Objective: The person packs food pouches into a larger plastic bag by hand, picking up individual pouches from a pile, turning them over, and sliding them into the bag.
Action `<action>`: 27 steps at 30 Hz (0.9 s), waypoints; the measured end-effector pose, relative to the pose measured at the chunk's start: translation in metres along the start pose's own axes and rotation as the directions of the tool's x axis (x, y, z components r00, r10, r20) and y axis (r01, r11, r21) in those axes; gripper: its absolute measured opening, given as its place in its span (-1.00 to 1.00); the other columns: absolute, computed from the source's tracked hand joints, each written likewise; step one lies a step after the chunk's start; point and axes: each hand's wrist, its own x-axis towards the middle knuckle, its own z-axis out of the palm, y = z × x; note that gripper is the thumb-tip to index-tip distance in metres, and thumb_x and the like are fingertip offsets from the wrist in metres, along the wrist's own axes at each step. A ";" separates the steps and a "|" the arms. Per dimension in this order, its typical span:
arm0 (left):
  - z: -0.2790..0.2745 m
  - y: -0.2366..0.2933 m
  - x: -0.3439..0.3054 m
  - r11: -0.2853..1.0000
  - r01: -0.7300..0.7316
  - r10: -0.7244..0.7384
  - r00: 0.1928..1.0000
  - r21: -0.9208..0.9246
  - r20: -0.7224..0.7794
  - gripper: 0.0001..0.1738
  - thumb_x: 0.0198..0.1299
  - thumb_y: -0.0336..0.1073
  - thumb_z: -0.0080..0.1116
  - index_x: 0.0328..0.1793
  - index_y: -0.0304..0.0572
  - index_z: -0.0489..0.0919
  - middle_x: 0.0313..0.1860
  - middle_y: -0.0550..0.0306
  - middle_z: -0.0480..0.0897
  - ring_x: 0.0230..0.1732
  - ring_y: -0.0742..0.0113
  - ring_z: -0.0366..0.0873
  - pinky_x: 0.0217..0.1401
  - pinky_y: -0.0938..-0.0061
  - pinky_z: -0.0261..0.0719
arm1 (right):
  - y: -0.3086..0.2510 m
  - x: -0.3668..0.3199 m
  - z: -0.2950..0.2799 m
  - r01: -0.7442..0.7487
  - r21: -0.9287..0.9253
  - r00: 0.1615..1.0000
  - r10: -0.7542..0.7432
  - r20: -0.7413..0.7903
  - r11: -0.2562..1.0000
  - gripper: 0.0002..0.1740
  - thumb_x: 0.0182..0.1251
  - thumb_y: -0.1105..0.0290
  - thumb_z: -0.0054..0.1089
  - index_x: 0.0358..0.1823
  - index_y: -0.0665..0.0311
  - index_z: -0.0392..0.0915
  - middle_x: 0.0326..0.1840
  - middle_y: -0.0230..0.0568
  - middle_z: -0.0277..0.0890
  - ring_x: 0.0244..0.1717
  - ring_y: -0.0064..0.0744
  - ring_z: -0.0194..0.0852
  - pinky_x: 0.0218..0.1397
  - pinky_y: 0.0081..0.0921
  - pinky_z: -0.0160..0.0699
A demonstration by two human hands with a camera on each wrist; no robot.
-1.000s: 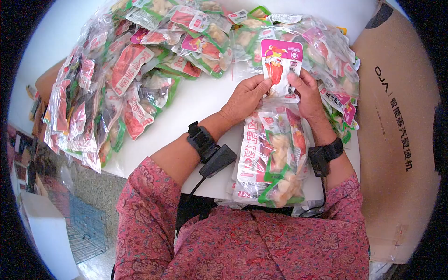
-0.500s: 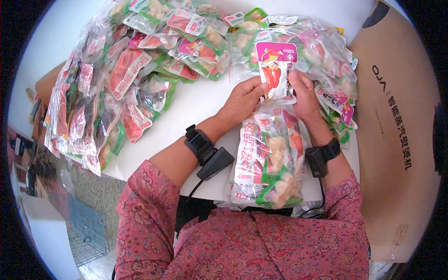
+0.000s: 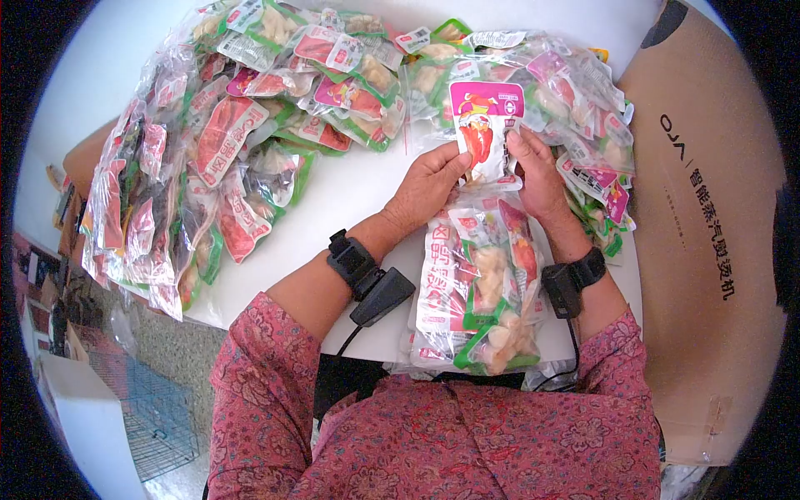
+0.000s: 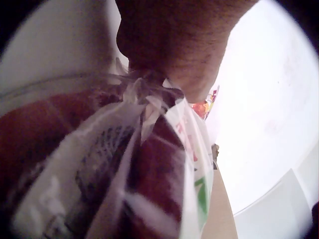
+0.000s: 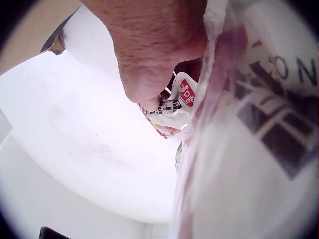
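Note:
In the head view a small white packet [image 3: 488,112] with a magenta top and a red pepper picture is held upright between both hands. The left hand [image 3: 427,185] pinches its lower left edge, thumb in front. At its right edge the right hand [image 3: 542,179] grips it, thumb along the front. Directly below lies a clear bag [image 3: 483,283] of several packets near the table's front edge. The right wrist view shows the right hand [image 5: 154,45] over the packet's corner [image 5: 172,117]. Clear plastic partly hides the left hand [image 4: 174,40] in the left wrist view.
Large clear bags of packets lie on the white table [image 3: 354,187], one pile [image 3: 225,142] at the left and another [image 3: 575,92] at the back right. A tall cardboard box [image 3: 700,333] stands along the right side. A wire cage [image 3: 154,412] is on the floor, lower left.
Both hands and the small packet have moved slightly left and down toward the person. The hold on the packet continues, with small shifts of the right fingers.

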 end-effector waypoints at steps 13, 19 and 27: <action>0.000 0.009 -0.001 0.996 0.082 -0.082 0.996 0.028 0.018 -0.67 0.22 -0.14 -0.02 0.03 -0.12 0.44 -0.37 0.40 0.49 -0.52 0.70 0.28 -0.50 0.76 0.24 | 0.013 0.006 -0.007 -0.042 0.058 0.999 0.042 0.017 0.997 -0.61 0.26 0.17 -0.02 -0.07 0.34 0.45 -0.20 -0.35 0.48 -0.20 -0.61 0.39 -0.10 -0.64 0.36; 0.006 0.002 0.000 0.995 -0.085 0.083 0.996 -0.054 -0.031 -0.59 0.15 -0.23 0.09 0.11 -0.16 0.35 -0.15 0.25 0.52 -0.20 0.52 0.46 -0.16 0.59 0.44 | 0.011 0.004 -0.004 -0.030 -0.034 0.992 0.034 0.125 0.999 -0.66 0.23 0.23 0.04 -0.09 0.33 0.46 -0.21 -0.35 0.48 -0.20 -0.61 0.39 -0.09 -0.61 0.36; 0.004 -0.002 0.002 0.995 -0.029 0.038 0.996 -0.097 0.086 -0.55 0.08 -0.32 0.16 0.11 -0.17 0.34 -0.10 0.20 0.53 -0.15 0.47 0.49 -0.10 0.52 0.48 | -0.002 0.009 -0.001 0.142 -0.022 0.988 -0.140 0.061 0.990 -0.74 0.17 0.35 0.13 -0.14 0.30 0.48 -0.25 -0.40 0.48 -0.24 -0.65 0.38 -0.13 -0.64 0.37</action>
